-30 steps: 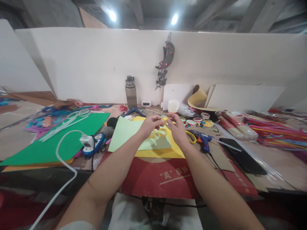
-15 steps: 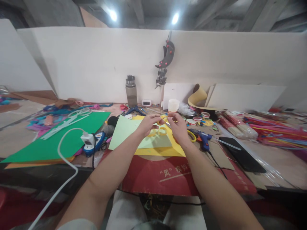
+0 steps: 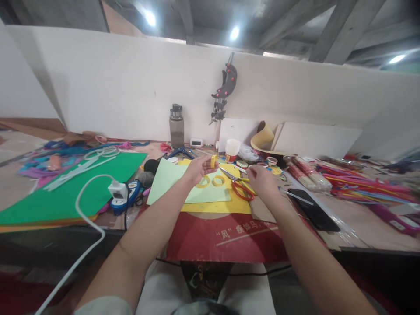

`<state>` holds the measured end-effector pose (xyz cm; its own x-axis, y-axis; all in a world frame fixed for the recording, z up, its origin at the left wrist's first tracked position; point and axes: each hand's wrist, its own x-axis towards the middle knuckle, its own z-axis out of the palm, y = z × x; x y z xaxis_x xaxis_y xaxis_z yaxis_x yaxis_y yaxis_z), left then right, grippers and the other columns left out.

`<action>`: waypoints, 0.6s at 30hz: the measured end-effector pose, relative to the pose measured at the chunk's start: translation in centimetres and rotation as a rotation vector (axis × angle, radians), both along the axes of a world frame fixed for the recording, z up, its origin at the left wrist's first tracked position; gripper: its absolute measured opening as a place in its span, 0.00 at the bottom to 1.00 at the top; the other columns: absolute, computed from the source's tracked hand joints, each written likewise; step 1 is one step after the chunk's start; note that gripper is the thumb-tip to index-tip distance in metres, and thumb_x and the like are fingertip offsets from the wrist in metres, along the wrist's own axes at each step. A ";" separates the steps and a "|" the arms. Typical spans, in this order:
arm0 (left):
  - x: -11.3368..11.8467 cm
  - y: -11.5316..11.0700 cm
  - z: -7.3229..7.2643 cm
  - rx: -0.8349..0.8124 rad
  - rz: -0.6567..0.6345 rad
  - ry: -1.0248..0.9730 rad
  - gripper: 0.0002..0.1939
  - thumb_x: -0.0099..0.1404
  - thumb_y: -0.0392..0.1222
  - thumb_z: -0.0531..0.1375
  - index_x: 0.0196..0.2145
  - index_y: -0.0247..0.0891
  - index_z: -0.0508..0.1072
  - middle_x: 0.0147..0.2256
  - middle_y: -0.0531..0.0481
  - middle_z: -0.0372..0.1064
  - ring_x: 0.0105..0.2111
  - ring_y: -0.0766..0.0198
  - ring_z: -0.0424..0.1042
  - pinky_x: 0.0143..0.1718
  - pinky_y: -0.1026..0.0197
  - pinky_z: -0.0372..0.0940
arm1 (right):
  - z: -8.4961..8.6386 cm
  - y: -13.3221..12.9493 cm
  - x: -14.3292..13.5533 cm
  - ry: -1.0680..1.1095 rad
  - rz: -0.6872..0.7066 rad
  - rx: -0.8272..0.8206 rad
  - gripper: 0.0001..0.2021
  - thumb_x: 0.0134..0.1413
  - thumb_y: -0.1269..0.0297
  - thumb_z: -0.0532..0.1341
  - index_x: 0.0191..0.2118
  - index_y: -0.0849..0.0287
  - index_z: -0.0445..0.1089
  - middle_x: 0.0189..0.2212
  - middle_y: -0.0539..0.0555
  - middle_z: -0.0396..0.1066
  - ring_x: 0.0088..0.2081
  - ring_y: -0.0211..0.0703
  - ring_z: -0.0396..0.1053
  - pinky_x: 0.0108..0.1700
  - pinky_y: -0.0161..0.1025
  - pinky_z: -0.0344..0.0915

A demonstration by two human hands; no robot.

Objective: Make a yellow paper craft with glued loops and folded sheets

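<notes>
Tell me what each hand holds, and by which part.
The left hand holds a round yellow paper ring by its left side; whether the right hand holds anything cannot be told.

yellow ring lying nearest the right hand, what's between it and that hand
In the head view, the scissors are between that yellow ring and the right hand, with yellow paper showing there too.

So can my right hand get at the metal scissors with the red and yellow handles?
Probably yes: the right hand is right beside the scissors, and nothing seems to cover their handles; whether its fingers pinch something is unclear.
</notes>
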<state>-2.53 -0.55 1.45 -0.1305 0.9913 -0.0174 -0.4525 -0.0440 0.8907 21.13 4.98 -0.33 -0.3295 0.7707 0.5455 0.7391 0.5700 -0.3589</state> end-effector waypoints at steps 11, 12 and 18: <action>0.0 0.0 -0.2 0.017 0.026 -0.044 0.04 0.59 0.36 0.64 0.32 0.32 0.75 0.32 0.44 0.76 0.34 0.65 0.74 0.38 0.61 0.68 | -1.1 -2.1 0.3 -0.379 -0.140 -0.017 0.16 0.64 0.63 0.52 0.49 0.65 0.71 0.48 0.68 0.71 0.52 0.56 0.65 0.55 0.48 0.58; 0.0 0.1 -0.2 0.041 0.057 -0.049 0.03 0.57 0.35 0.65 0.30 0.32 0.75 0.32 0.45 0.75 0.33 0.66 0.73 0.38 0.62 0.68 | -0.7 -2.2 1.2 -0.397 -0.163 -0.009 0.16 0.64 0.63 0.51 0.49 0.66 0.71 0.48 0.68 0.71 0.52 0.57 0.66 0.54 0.49 0.59; 0.2 0.7 -0.4 0.165 0.213 -0.045 0.04 0.54 0.34 0.67 0.27 0.33 0.75 0.29 0.51 0.72 0.30 0.70 0.69 0.33 0.66 0.63 | -1.6 -2.2 6.7 -0.499 -0.403 -0.154 0.20 0.64 0.58 0.52 0.48 0.72 0.69 0.45 0.73 0.72 0.48 0.59 0.71 0.48 0.47 0.64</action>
